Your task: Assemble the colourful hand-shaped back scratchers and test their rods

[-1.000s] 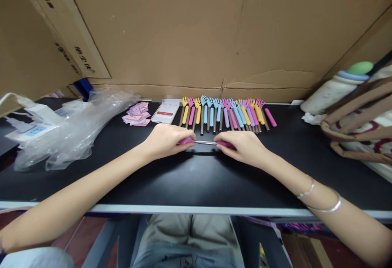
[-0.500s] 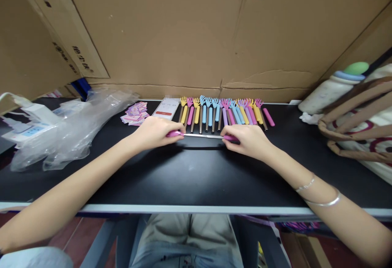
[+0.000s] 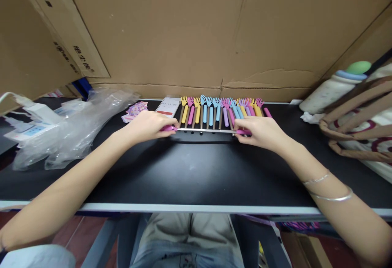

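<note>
Fingers (image 3: 173, 122) of left hand (image 3: 146, 125) and right hand (image 3: 261, 132) pinched closed round opposite ends of a rod (image 3: 208, 130), neither hand nearer. Its long axis runs left-right between them over the bench (image 3: 196, 178); scratchers (image 3: 205, 114) lie just beyond, roughly crosswise.

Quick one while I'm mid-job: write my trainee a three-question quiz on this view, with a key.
1. True or false: the left hand and the right hand each grip a pink end of the same metal rod.

2. Multiple choice: what lies right beside the left end of the row of claw-headed tools?
A) the bag with brown straps
B) the phone
C) the crumpled tissue

3. Fill in: the rounded top of the white bottle is coloured ____.

Key: 1 true; 2 B; 3 green.
</note>
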### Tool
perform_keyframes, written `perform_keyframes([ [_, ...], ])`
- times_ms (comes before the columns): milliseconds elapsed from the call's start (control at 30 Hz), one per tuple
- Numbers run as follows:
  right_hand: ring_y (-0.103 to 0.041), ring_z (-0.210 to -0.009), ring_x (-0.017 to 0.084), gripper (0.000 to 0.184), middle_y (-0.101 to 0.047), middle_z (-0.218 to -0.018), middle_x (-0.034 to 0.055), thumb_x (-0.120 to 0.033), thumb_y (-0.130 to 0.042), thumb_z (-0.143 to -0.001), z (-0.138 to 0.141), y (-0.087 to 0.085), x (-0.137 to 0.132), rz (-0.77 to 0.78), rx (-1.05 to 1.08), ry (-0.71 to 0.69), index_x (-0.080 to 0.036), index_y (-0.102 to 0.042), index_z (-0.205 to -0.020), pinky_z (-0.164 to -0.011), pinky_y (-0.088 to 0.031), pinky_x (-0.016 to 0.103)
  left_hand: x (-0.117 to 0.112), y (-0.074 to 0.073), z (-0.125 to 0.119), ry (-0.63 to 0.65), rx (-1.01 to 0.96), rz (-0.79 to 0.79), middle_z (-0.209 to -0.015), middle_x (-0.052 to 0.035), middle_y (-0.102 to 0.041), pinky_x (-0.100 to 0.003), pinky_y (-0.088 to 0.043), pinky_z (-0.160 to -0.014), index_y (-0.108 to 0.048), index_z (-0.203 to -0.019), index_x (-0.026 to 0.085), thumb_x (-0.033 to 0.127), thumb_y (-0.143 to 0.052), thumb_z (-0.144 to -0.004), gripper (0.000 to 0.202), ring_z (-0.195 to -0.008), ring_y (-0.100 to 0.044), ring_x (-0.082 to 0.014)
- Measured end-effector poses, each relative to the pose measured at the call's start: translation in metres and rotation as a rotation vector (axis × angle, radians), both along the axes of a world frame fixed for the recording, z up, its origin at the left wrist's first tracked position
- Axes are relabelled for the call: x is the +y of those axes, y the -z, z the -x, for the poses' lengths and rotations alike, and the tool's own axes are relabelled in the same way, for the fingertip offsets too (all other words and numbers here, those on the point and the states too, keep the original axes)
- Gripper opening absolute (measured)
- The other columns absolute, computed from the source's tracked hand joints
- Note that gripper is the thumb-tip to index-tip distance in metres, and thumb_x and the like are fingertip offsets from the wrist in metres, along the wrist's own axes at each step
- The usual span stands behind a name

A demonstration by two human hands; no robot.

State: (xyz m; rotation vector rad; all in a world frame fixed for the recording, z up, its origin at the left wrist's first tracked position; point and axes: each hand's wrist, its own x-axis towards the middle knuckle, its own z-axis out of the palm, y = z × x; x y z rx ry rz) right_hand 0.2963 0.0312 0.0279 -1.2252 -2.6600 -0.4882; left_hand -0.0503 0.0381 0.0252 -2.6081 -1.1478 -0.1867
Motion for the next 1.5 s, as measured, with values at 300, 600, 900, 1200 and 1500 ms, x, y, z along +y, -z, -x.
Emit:
perform_keyframes([
  [300, -0.057, -0.065, 0.012, 0.01, -0.064, -0.075, -0.0011, -0.032, -0.051, -0.082, 0.0, 0.004, 0.003, 0.161, 0.058, -0.023, -0.023, -0.053, -0.081, -0.054, -0.032, 0.021, 0.003, 0.004, 0.004, 0.019, -0.004, 0.042, -0.081, 0.0017, -0.069, -0.019, -0.034, -0.055, -0.063, -0.093, 0.027, 0.04, -0.048, -0.087, 0.021, -0.071, -0.063, -0.0139],
  [600, -0.06, -0.069, 0.014, 0.018, -0.066, -0.082, 0.0003, -0.038, -0.046, -0.09, 0.001, 0.019, 0.009, 0.269, 0.176, -0.044, -0.023, -0.054, -0.092, -0.059, -0.038, 0.023, 0.008, 0.012, 0.005, 0.106, -0.004, -0.11, -0.083, -0.0019, -0.069, -0.02, -0.04, -0.061, -0.064, -0.095, 0.023, 0.038, -0.04, -0.093, 0.029, -0.075, -0.064, -0.0137],
  [900, -0.063, -0.07, 0.014, 0.016, -0.068, -0.083, 0.0006, -0.035, -0.048, -0.089, 0.025, 0.02, -0.009, 0.236, 0.276, -0.061, -0.023, -0.057, -0.093, -0.06, -0.04, 0.022, -0.01, 0.023, -0.025, 0.193, -0.128, -0.154, -0.082, -0.0011, -0.07, -0.02, -0.038, -0.058, -0.066, -0.094, 0.021, 0.034, -0.039, -0.095, 0.029, -0.075, -0.064, -0.0123],
  [1200, -0.062, -0.07, 0.013, 0.013, -0.068, -0.085, 0.0005, -0.033, -0.051, -0.088, 0.045, 0.03, -0.02, 0.321, 0.348, -0.088, -0.022, -0.056, -0.092, -0.06, -0.041, 0.022, -0.022, 0.036, -0.051, 0.196, -0.245, -0.117, -0.081, 0.0017, -0.068, -0.02, -0.038, -0.058, -0.063, -0.097, 0.022, 0.03, -0.045, -0.093, 0.021, -0.077, -0.062, -0.0113],
  [1500, -0.063, -0.07, 0.013, 0.018, -0.069, -0.084, -0.0016, -0.037, -0.055, -0.085, 0.036, 0.014, -0.018, 0.189, 0.266, -0.008, -0.024, -0.059, -0.097, -0.057, -0.039, 0.022, -0.022, 0.028, -0.044, 0.148, -0.266, -0.232, -0.082, 0.0017, -0.07, -0.021, -0.032, -0.051, -0.064, -0.103, 0.028, 0.031, -0.045, -0.092, 0.022, -0.07, -0.063, -0.0116],
])
